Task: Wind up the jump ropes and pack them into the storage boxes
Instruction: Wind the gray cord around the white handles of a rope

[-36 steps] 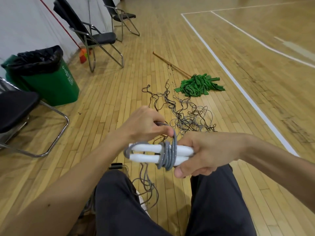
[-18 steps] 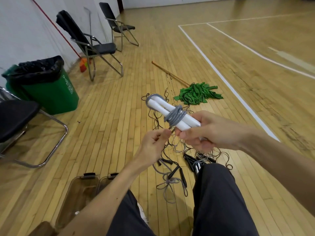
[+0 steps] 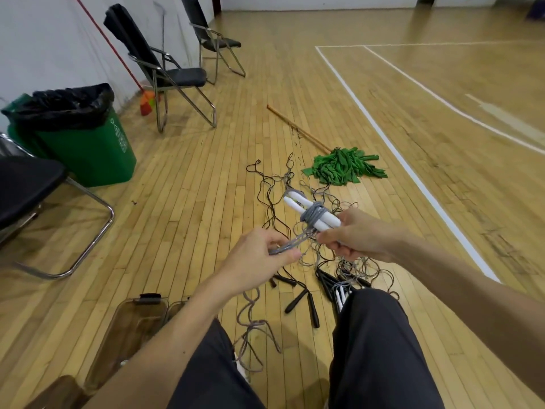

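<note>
Right hand [image 3: 358, 236] gripping two white handles [image 3: 309, 212] bound in grey rope [image 3: 314, 214], left hand [image 3: 259, 255] pinching the rope's loose strands, tangled ropes [image 3: 298, 202] on wooden floor [image 3: 191, 202]

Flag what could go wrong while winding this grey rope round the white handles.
The grey rope's loose tail trails on the floor near the tangled pile; drawn in by the left hand, it may snag there. The right hand grips only one end of the white handles, so the wraps could slip off.
</note>
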Tool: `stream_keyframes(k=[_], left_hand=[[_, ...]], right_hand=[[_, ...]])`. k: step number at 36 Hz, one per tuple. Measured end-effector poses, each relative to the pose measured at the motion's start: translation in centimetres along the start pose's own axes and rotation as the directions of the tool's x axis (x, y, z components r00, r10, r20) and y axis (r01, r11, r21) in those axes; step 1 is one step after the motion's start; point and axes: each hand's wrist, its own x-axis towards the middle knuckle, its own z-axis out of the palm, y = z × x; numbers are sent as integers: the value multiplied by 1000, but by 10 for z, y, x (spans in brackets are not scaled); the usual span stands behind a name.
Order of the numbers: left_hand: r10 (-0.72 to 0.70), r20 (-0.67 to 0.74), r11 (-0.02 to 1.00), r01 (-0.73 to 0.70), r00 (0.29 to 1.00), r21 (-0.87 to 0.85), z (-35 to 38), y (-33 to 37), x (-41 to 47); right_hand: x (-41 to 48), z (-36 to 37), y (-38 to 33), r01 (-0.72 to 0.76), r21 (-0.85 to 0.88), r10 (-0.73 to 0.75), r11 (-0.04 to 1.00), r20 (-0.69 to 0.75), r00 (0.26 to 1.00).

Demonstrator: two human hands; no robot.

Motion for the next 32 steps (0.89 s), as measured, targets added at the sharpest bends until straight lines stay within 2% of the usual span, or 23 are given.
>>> stream_keyframes(k=[7, 13, 16, 20, 24, 28, 32], left_hand=[[56, -10, 928, -49, 998, 369, 0, 17, -14], [133, 49, 710, -130, 990, 693, -5, 39, -20], [183, 109, 579, -196, 977, 791, -16, 50, -14], [199, 239, 454, -306, 950, 837, -31, 68, -7], [237, 296, 447, -374, 925, 813, -46, 74, 2], [267, 283, 434, -377, 921, 818, -58, 81, 10], [270, 319, 425, -410, 908, 807, -60, 89, 19]], right_hand=[[16, 11, 4, -8, -11, 8, 1000, -67, 998], [24, 20, 5, -20, -78, 11, 997, -111, 994], [23, 27, 10, -46, -137, 39, 989, -58, 998], [16, 30, 10, -74, -158, 82, 985, 41, 996], [11, 38, 9, -81, -149, 96, 986, 100, 990], [7, 44, 6, -66, -205, 90, 977, 110, 990], [-2, 49, 1, -62, -275, 133, 959, 246, 960]])
